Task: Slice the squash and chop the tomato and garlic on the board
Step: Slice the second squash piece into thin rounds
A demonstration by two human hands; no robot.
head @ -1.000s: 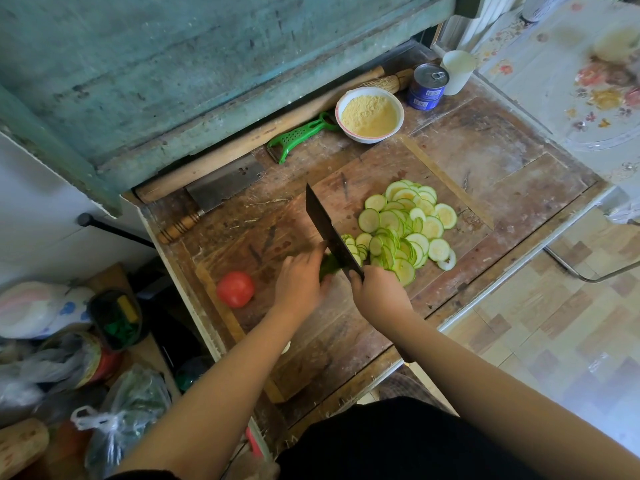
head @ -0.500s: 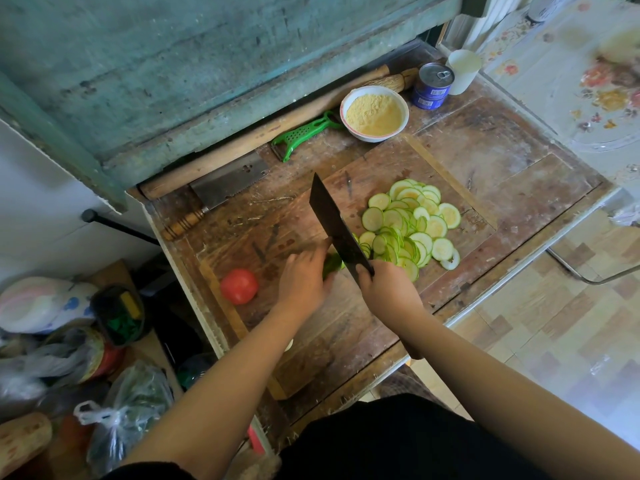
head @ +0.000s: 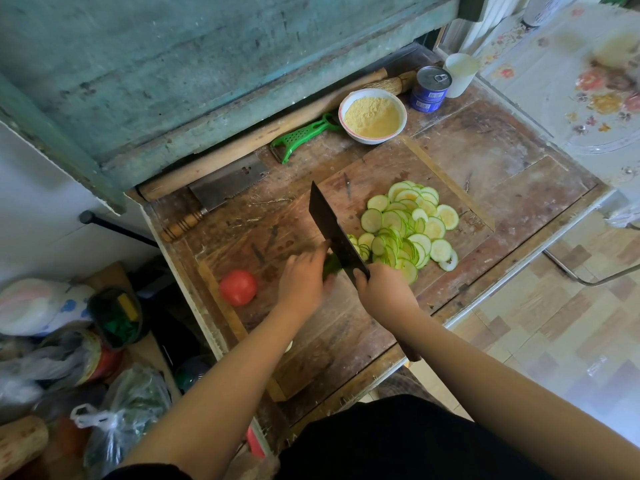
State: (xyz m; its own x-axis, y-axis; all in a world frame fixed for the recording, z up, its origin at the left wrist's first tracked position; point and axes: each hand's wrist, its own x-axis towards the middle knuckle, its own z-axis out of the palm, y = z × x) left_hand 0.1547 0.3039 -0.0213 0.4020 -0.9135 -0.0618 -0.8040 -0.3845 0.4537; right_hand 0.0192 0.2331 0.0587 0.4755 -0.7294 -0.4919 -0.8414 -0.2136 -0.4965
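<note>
A short green squash end [head: 331,265] lies on the wooden board [head: 374,168], mostly hidden under my left hand [head: 303,280], whose curled fingers hold it down. My right hand [head: 384,292] grips the handle of a dark cleaver [head: 332,226], its blade standing against the squash's cut face. A heap of thin pale-green squash slices [head: 408,226] is piled to the right of the blade. A whole red tomato [head: 238,287] sits at the board's left edge. No garlic is in view.
Behind the board lie a second cleaver [head: 225,183], a rolling pin [head: 242,147], a green peeler [head: 299,133], a white bowl of yellow meal [head: 372,116], a blue tin [head: 431,89] and a white cup [head: 460,74]. Bags [head: 121,417] crowd the floor at left.
The view has shifted slightly. The cleaver and both hands stay at the squash end, and the blade now sits a little lower against it.
</note>
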